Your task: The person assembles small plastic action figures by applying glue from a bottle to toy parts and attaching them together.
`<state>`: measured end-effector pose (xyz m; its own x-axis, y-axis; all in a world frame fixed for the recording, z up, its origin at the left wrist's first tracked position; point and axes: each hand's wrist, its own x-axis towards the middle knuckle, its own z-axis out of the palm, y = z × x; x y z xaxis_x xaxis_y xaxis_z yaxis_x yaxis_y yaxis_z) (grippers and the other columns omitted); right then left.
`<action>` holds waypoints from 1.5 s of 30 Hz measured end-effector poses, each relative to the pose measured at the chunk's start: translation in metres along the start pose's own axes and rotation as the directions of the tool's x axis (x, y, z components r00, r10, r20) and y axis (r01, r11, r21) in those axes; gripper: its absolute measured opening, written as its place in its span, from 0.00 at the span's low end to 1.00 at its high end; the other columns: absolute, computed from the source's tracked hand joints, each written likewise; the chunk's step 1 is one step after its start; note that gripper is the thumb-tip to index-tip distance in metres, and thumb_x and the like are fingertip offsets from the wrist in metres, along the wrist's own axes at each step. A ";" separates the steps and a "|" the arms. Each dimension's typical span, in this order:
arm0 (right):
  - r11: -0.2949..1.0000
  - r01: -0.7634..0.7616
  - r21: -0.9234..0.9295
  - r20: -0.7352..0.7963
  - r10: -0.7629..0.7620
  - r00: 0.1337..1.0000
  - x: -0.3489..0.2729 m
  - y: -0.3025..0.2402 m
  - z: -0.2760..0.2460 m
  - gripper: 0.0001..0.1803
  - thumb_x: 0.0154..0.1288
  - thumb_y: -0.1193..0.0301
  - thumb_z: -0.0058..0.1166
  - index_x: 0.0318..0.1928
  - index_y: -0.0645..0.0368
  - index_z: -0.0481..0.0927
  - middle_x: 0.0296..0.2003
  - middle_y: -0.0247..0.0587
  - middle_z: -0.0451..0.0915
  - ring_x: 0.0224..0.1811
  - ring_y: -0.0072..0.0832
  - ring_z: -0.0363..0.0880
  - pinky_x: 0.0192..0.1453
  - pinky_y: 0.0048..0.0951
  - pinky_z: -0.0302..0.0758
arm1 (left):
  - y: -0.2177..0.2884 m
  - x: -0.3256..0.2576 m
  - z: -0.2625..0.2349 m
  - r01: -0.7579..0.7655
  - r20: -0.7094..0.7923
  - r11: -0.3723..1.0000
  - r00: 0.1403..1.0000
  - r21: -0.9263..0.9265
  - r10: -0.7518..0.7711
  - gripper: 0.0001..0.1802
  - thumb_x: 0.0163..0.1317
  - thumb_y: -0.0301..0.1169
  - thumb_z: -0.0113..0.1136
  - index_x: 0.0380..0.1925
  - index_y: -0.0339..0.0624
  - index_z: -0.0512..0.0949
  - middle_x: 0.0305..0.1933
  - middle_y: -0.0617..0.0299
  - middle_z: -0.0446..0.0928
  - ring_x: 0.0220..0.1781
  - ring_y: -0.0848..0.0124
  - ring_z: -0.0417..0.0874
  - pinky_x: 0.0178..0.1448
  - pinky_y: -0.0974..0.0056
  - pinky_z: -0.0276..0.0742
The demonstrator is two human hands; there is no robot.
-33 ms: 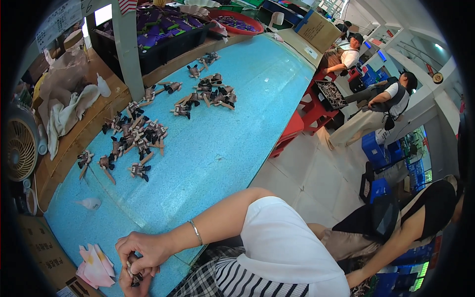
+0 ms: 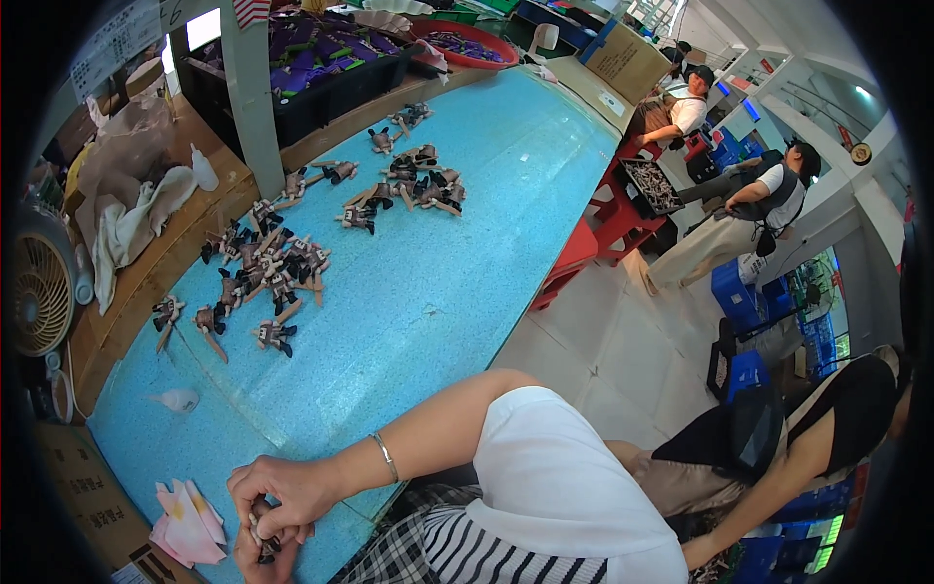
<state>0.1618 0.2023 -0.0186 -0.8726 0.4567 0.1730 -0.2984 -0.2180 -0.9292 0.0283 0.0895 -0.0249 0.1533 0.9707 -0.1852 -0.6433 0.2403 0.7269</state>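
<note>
At the lower left, both hands meet around a small figurine point(image 2: 261, 530) with brown, pale and black parts. My right hand point(image 2: 287, 492), a bracelet at its wrist, curls over it from above with the fingers pinched. Below, my left hand point(image 2: 268, 565) grips the same figurine and is partly hidden by the right one and cut by the dark rim. Beside the hands lies a pink and white petal-shaped piece point(image 2: 190, 524). A small white squeeze bottle point(image 2: 178, 399) rests on the blue tabletop point(image 2: 389, 341). Farther up are scattered more figurines point(image 2: 272, 263), many with a tan stick-like part.
Along the far left run a wooden ledge point(image 2: 136, 282) with cloths and a fan point(image 2: 44, 282). A black crate point(image 2: 321, 107) of purple and green pieces and a red basin point(image 2: 467, 44) stand beyond. Several people, red stools point(image 2: 618, 214) and blue crates are on the right.
My hands and the figurine show no visible movement. At the lower right, a co-worker's bent body and arm have shifted very slightly.
</note>
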 end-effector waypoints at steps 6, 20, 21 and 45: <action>0.997 0.057 -0.053 0.000 -0.057 0.998 0.001 0.003 -0.001 0.07 0.44 0.74 0.58 0.27 0.64 0.78 0.28 0.40 0.74 0.38 0.32 0.71 0.40 0.31 0.73 | -0.001 0.000 0.000 0.000 -0.023 1.000 1.000 -0.009 0.000 0.21 0.61 0.50 0.50 0.39 0.44 0.67 0.22 0.62 0.65 0.27 0.64 0.68 0.36 0.56 0.66; 0.984 0.133 -0.119 0.001 -0.133 0.991 0.002 -0.002 -0.002 0.08 0.44 0.75 0.59 0.28 0.64 0.78 0.28 0.40 0.75 0.38 0.32 0.72 0.40 0.30 0.72 | -0.002 0.002 -0.009 0.000 -0.001 1.000 1.000 0.009 0.000 0.24 0.60 0.51 0.51 0.43 0.42 0.65 0.27 0.60 0.67 0.29 0.63 0.71 0.35 0.56 0.69; 0.984 0.134 -0.117 0.004 -0.134 0.991 0.002 -0.004 -0.001 0.08 0.44 0.75 0.59 0.28 0.64 0.78 0.28 0.40 0.75 0.38 0.32 0.72 0.40 0.30 0.72 | -0.001 0.001 -0.008 0.000 -0.024 1.000 1.000 0.013 0.000 0.25 0.59 0.52 0.51 0.43 0.42 0.65 0.28 0.60 0.68 0.30 0.63 0.71 0.35 0.56 0.69; 0.998 -0.020 -0.056 0.078 0.024 0.997 0.007 -0.010 -0.020 0.11 0.58 0.75 0.60 0.41 0.65 0.79 0.42 0.45 0.74 0.39 0.28 0.76 0.34 0.23 0.80 | 0.011 0.013 0.013 0.038 -0.093 0.986 0.994 -0.165 -0.053 0.28 0.69 0.55 0.39 0.35 0.41 0.75 0.34 0.61 0.73 0.35 0.70 0.74 0.44 0.64 0.71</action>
<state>0.1658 0.2249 -0.0148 -0.9071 0.3827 0.1754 -0.2589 -0.1787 -0.9492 0.0332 0.1046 -0.0104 0.1172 0.9515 -0.2844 -0.7519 0.2721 0.6006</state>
